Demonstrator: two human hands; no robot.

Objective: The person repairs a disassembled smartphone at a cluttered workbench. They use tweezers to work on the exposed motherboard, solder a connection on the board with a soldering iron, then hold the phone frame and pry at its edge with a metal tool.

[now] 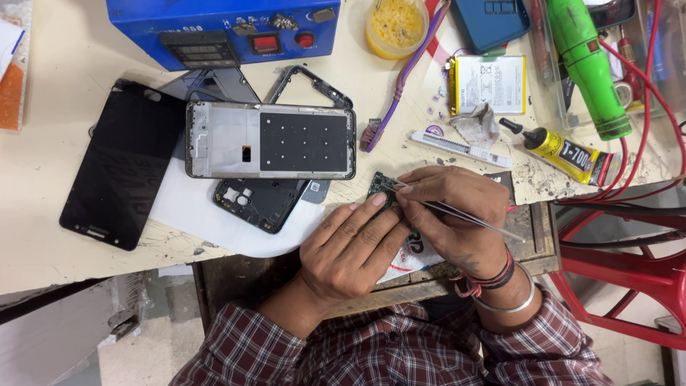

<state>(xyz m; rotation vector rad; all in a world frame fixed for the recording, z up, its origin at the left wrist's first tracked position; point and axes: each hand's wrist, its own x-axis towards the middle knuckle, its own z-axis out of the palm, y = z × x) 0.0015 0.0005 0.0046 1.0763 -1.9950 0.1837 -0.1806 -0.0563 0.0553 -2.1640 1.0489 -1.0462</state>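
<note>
Head view: left hand (350,246) pinches a small green circuit board (381,187) at the bench's front edge, fingers pressed together. Right hand (454,214) grips metal tweezers (457,211), tips on the board. Behind: a white rectangular battery (489,84) with yellow edge, a yellow-and-black glue tube (568,153), a blue box-shaped machine (221,28) and a yellow paste tub (396,27).

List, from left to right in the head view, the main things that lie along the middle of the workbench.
Black phone screen → silver phone frame → left hand → green circuit board → right hand holding tweezers → yellow glue tube.
</note>
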